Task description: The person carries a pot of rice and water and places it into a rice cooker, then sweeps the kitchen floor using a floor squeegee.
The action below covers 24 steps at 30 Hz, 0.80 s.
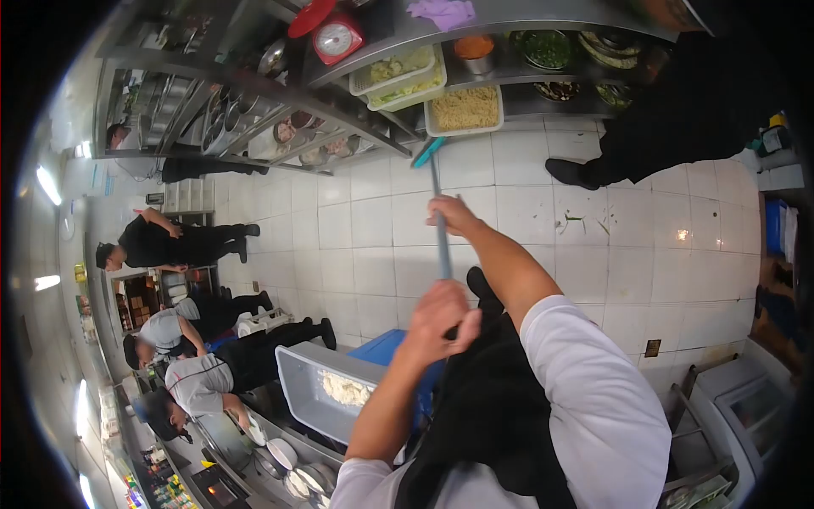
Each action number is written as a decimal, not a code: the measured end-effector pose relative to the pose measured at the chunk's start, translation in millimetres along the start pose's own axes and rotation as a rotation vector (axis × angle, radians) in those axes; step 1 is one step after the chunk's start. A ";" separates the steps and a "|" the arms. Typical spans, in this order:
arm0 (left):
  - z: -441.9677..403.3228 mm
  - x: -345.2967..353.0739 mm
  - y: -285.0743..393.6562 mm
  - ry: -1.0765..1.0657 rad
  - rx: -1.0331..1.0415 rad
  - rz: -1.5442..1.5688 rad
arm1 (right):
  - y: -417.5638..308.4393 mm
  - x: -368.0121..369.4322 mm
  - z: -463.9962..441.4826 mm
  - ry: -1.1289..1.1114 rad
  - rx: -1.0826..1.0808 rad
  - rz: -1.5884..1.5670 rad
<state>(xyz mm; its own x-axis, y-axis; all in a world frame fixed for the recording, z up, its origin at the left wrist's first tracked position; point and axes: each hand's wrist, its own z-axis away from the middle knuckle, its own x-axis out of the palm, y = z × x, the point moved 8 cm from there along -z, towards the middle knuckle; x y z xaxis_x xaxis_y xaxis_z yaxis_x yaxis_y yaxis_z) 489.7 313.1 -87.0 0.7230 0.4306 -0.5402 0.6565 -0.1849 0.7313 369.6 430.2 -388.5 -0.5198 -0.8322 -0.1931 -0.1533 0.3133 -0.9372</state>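
Left hand: nearest you, blurred, curled closed around the pole near its upper end.
Right hand: closed on the pole farther along, nearer the head.
Scraps: on the floor, right of your 2 hands.
Pole axis: away from you, leaning slightly left.
Teal head: beyond your right hand, by the tub.

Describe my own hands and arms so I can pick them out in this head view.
Two bare hands, with no gloves seen: the right hand fairly clear, the left hand blurred. The forearms show no cables, watch or bracelet. A loose white right sleeve ends near the elbow; the left sleeve is also white.
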 end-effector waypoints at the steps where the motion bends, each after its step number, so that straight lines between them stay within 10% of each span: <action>1: -3.3 11.4 -3.4 -0.008 0.024 0.051 | 22.1 -2.9 5.8 0.035 0.011 -0.026; 11: -17.2 -90.6 47.3 0.299 -0.036 0.732 | -121.3 -62.1 138.7 0.310 0.320 0.234; 16: -49.8 -129.0 126.0 -0.236 0.235 0.800 | -171.4 -53.1 120.0 0.305 0.202 0.128; 19: -59.4 -69.4 170.7 -0.690 0.260 0.914 | -178.2 -44.9 121.5 0.013 0.131 0.106; 21: -44.3 -1.1 161.5 -0.426 0.102 0.510 | -140.3 -61.3 143.9 0.022 0.137 0.054; 24: -34.6 101.8 171.6 -0.669 0.161 0.693 | -98.1 -107.8 212.0 0.122 0.146 0.014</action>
<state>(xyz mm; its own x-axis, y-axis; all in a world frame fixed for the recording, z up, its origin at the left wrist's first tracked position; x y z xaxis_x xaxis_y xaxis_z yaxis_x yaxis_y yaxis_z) 668.5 355.8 -2.1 0.8998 -0.4004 -0.1732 0.0257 -0.3476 0.9373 618.9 392.1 -337.3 -0.6207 -0.7635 -0.1784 -0.0263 0.2476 -0.9685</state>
